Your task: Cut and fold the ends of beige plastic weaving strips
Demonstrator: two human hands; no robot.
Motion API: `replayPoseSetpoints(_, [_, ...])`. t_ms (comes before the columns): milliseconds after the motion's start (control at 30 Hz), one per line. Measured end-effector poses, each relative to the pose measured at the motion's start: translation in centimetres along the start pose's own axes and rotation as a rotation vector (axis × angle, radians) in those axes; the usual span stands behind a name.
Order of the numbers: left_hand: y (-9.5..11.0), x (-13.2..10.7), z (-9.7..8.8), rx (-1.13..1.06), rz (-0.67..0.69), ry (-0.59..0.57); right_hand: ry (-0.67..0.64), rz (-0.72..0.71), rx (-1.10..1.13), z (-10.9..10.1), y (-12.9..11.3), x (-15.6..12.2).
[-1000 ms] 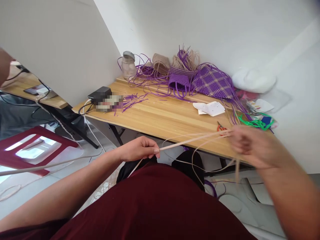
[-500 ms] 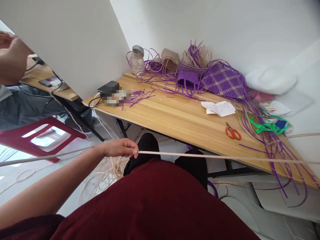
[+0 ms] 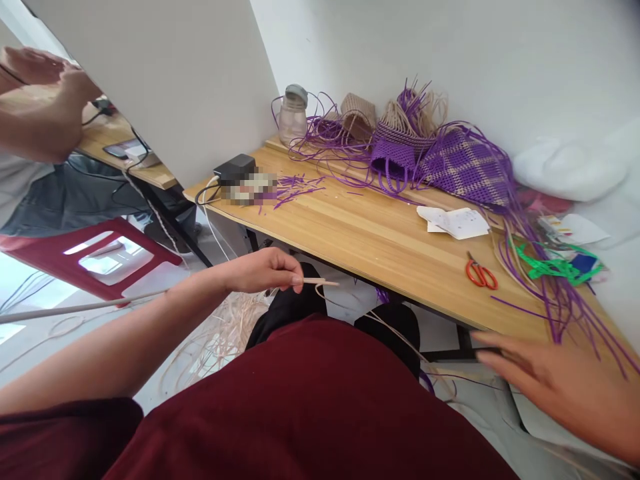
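My left hand (image 3: 273, 270) is closed in a pinch on a beige weaving strip (image 3: 324, 283), above my knees and in front of the table's near edge. A short end of the strip sticks out to the right of the fingers. From beside it a thinner beige strand (image 3: 395, 331) curves down across my lap to the right. A long stretch of strip also runs from my forearm to the left edge of the view. Low at the right, my right hand (image 3: 555, 380) is blurred by motion, thumb and fingers apart, with nothing visible in it.
On the wooden table (image 3: 350, 227) lie orange-handled scissors (image 3: 481, 272), white paper (image 3: 455, 221) and purple scraps (image 3: 297, 190). Purple and beige woven baskets (image 3: 465, 170) and a glass jar (image 3: 293, 123) line the wall. Another person's arms (image 3: 45, 113) and a red chair (image 3: 170, 257) are at left.
The strip that stretched taut from my left hand to the right edge now shows only a short free end and a loose strand. My right hand has come into view. My left hand moved slightly rightward and up.
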State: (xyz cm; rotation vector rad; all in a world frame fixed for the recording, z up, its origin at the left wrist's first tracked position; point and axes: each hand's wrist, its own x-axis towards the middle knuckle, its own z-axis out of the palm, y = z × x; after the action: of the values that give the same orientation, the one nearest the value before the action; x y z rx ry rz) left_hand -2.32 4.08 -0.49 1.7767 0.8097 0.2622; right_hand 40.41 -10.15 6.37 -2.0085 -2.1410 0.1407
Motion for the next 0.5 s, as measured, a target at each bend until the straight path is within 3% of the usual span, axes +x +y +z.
replayPoseSetpoints(67, [2.6,1.6,0.6,0.085,0.076,-0.048,-0.128,-0.041,0.068,0.6,-3.7,2.3])
replayPoseSetpoints(167, [6.2,3.7,1.7,0.189,0.184,-0.114,-0.232,-0.135,0.340,2.2,-9.5,5.4])
replayPoseSetpoints(267, [8.0,5.0,2.6,0.234,0.241,-0.119,-0.345,-0.215,0.554,4.1,-12.9,7.2])
replayPoseSetpoints(367, [7.6,5.6,3.0,0.181,0.243,-0.132,-0.366,-0.217,0.582,4.9,-12.8,7.6])
replayPoseSetpoints(500, [5.5,5.7,2.6,0.027,0.188,-0.187,-0.350,-0.143,0.507,2.7,-9.1,7.0])
